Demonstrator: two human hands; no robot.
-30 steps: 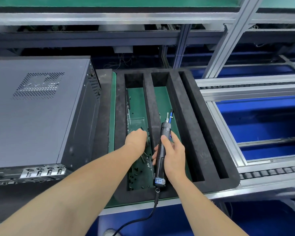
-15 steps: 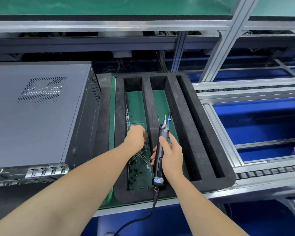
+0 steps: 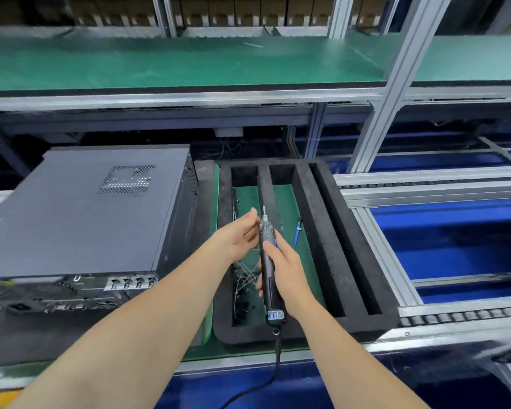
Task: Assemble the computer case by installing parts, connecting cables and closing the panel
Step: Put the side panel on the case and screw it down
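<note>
Hold the black corded electric screwdriver (image 3: 268, 270) steady, right hand (image 3: 286, 268) grip clamped round it; left hand (image 3: 238, 239) at its bit (image 3: 263, 211), grip unclear

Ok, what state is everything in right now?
computer case: lying on its side, upper panel closed.
electric screwdriver: held over the tray, gripped by right hand.
left hand: fingertips at the screwdriver's tip; any screw between them not discernible.
foam tray: open-topped, screws loose in its left slot.
blue tool: lying in the next slot.

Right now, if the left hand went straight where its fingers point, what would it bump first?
Probably the screwdriver near its bit, just past the left hand; depth is unclear.
</note>
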